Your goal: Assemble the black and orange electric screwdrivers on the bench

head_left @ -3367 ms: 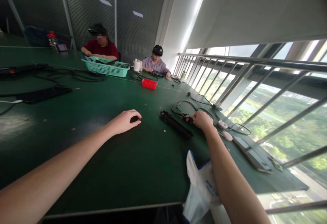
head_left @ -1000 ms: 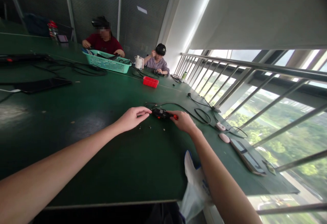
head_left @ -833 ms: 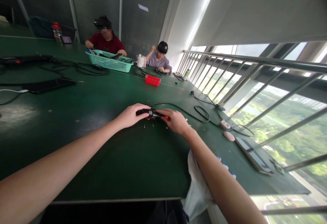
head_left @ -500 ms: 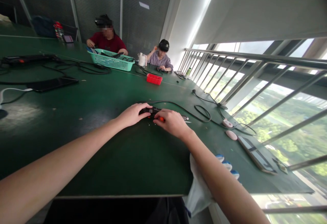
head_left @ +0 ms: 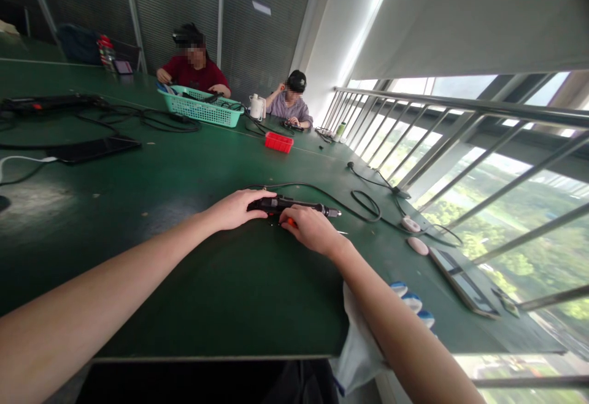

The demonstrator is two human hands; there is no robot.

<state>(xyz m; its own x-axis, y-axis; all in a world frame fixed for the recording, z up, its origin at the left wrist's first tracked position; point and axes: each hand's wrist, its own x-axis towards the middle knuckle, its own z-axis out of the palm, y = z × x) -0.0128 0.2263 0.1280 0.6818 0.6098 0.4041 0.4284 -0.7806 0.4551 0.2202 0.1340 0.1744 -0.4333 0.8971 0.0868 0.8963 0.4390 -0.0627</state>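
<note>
A black electric screwdriver [head_left: 307, 205] with a metal tip lies across the green table, its nose pointing right. My left hand [head_left: 239, 209] is closed around its rear end, thumb on the near side and fingers over the far side. Just in front of its middle, my right hand [head_left: 309, 226] is closed on a small screwdriver with an orange handle [head_left: 292, 223]. Its thin shaft [head_left: 342, 233] shows beyond the hand, pointing right. Tiny pale bits lie on the table near my right fingertips; they are too small to name.
A black cord [head_left: 331, 195] loops behind and right. A white-and-blue glove [head_left: 363, 330] hangs over the front edge below my right forearm. Farther off are a red tray [head_left: 278, 142], a teal basket [head_left: 202, 109] and two people. A metal railing [head_left: 442, 106] runs along the right.
My right hand has shifted slightly toward me and right, off the electric screwdriver's body, with the orange-handled screwdriver still in it. More of the black body now shows. My left hand stays at the rear.
</note>
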